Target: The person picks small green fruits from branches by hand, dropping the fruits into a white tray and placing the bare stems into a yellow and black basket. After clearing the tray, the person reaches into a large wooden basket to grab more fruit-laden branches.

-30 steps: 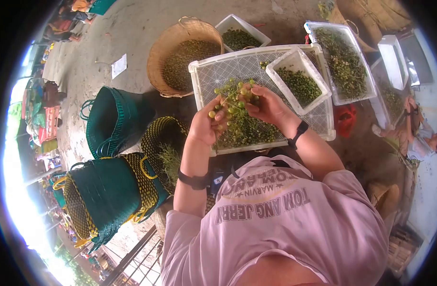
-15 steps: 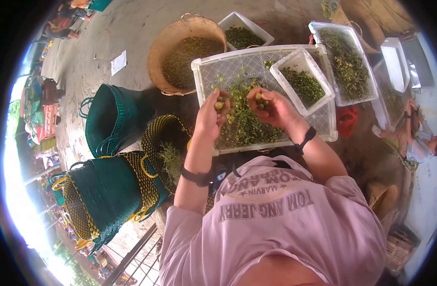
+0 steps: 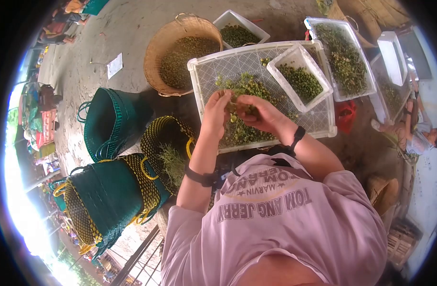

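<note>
My left hand [image 3: 216, 113] is closed, fingers curled around a sprig of thin green stems [image 3: 234, 95] that bears small round green fruits. Close beside it, my right hand [image 3: 266, 115] pinches the same sprig, its fingers bent and partly hiding what they hold. Beneath both hands lies a heap of stems with fruits [image 3: 244, 132] on a white plastic mesh tray [image 3: 206, 71]. A white foam box [image 3: 274, 71] of loose green fruits [image 3: 302, 83] rests on the tray's right side.
Behind the tray stand a round woven basket [image 3: 154, 62] of fruits and another white box [image 3: 256, 28]. A white bin [image 3: 368, 71] of stems is at right. Green baskets [image 3: 101, 124] and a black-yellow woven basket [image 3: 151, 136] stand at left. Another person [image 3: 421, 138] is at far right.
My hands have come closer together, and their fingers have closed in on the sprig. Fruits that showed in both palms are now mostly hidden.
</note>
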A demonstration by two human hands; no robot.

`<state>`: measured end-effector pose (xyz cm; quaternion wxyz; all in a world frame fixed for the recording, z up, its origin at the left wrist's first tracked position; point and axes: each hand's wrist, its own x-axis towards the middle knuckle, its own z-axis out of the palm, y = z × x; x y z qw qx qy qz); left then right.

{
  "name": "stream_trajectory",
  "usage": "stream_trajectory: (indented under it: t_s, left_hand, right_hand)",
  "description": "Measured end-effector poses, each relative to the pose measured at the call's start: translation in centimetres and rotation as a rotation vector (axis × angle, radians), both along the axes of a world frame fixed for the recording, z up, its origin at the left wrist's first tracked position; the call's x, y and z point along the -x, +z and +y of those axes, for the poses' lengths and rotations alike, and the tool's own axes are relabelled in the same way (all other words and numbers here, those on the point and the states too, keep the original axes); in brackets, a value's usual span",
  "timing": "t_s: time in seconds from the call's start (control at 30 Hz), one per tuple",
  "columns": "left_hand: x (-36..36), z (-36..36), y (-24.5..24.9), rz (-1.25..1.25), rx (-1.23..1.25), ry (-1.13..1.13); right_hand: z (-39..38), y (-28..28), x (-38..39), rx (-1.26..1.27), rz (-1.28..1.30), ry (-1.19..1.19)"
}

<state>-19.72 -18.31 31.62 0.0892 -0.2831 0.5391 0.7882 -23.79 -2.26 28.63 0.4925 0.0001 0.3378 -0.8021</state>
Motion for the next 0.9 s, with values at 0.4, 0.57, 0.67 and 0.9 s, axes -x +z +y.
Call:
stream_trajectory:
  t_s: [0.4, 0.57, 0.67, 0.9]
  left_hand:
    - [-0.1, -0.7, 2.0, -0.026, -0.538, 0.117]
    - [-0.3, 0.7, 2.6, -0.058, -0.297, 0.071]
    - [-0.3, 0.7, 2.3, -0.081, -0.354, 0.105]
    - [-0.7, -0.1, 0.9, -0.056, -0.678, 0.174]
  right_hand:
    - [1.6, -0.1, -0.7, -0.059, 0.053, -0.107]
    - [0.5, 1.2, -0.8, -0.135, 0.192, -0.117]
    - [1.0, 0.2, -0.6, -0.065, 0.159, -0.105]
    - [2.7, -0.2, -0.6, 0.137, -0.017, 0.064]
